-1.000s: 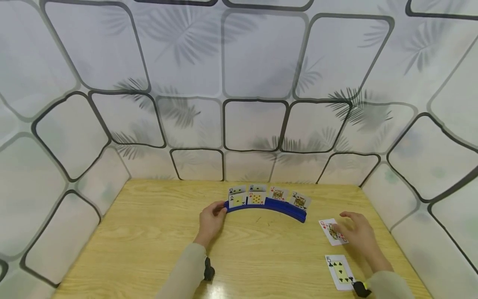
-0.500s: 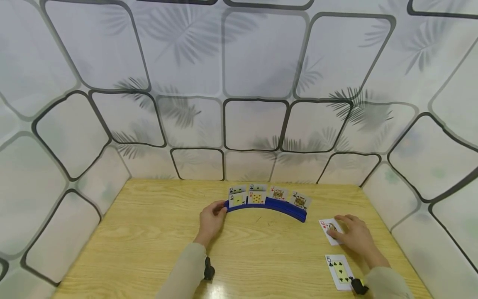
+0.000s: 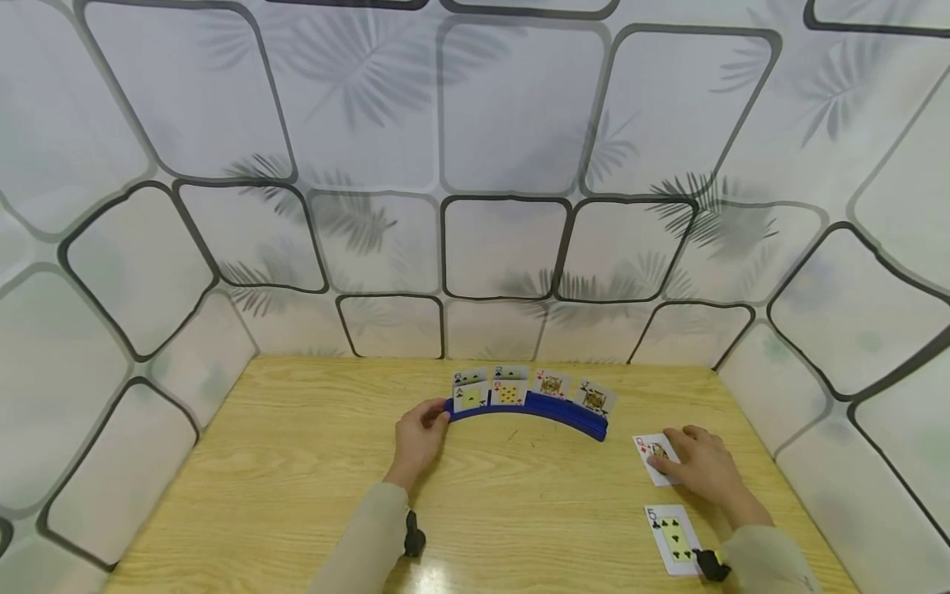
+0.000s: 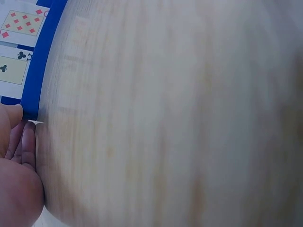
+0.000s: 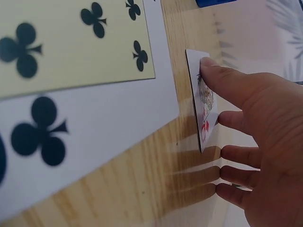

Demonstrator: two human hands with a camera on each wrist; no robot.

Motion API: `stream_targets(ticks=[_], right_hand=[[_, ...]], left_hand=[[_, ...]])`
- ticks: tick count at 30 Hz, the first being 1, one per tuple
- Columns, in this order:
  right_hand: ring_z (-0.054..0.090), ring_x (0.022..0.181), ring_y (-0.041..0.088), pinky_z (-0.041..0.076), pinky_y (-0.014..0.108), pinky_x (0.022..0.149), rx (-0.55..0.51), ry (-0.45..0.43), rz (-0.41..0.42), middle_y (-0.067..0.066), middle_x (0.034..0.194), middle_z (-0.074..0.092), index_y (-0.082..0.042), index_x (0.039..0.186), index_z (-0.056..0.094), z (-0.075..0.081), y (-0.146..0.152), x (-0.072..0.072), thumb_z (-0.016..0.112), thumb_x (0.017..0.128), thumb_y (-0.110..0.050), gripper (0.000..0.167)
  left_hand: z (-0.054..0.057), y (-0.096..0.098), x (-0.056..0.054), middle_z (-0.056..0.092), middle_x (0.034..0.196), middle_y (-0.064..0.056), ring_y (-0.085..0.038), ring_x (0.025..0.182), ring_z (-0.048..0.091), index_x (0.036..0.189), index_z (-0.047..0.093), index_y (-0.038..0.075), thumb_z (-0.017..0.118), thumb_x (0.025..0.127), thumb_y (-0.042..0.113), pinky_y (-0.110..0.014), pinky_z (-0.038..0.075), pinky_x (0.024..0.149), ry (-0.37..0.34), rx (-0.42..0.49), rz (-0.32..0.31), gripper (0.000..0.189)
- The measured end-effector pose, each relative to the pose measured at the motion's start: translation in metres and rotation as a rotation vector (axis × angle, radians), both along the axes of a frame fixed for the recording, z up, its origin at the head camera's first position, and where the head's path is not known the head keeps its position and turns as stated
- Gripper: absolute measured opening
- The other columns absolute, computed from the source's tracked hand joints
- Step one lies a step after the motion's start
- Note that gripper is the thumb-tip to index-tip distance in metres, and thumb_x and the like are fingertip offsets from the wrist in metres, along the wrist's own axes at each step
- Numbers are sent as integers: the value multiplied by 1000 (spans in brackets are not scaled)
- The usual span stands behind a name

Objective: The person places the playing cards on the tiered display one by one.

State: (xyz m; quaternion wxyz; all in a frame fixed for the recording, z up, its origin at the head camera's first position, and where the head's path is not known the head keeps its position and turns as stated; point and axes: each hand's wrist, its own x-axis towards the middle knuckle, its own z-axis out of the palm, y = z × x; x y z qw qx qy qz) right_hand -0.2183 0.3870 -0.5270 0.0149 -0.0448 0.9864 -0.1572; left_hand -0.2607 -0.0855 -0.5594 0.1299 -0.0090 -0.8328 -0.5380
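The right grip [image 3: 701,464] is a bare hand with its thumb spread well away from its other fingers; the thumb [image 5: 213,73] rests on the face of the queen of diamonds [image 3: 651,452] and the index fingertip meets the card's edge, while the remaining fingertips reach down close beside it. Whether thumb and finger truly pinch the card cannot be told from these views. The queen lies face up on the right part of the surface [image 3: 512,495], partly covered by the hand. The left grip [image 3: 418,435] pinches the left end of a curved blue card holder [image 3: 552,407], the thumb on its corner and the curled fingers against its end. In the holder, from the left, stand an ace of clubs [image 3: 471,398] and a diamond number card [image 3: 509,393], each in front of another card that it partly hides, then a red jack [image 3: 552,384] and, tilted at the right end, a black jack [image 3: 594,398]. Nearer the person than the queen, and apart from it, a five of clubs [image 3: 671,532] lies face up, a black wrist device [image 3: 712,566] overlapping its lower corner in the head view. Behind the surface rises a pale patterned backdrop [image 3: 512,247].
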Motion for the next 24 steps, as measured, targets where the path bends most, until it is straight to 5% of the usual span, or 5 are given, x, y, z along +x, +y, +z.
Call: stream_targets(ticks=[24], right_hand=[[49, 122, 68, 44, 79, 97, 28, 27, 30, 46, 137, 51, 7, 138, 60, 5, -3, -6, 75, 96, -46, 70]], left_hand=[[-2, -1, -1, 77, 117, -18, -32, 103, 74, 123, 74, -1, 70, 100, 2, -44, 62, 91, -2, 12, -7, 24]])
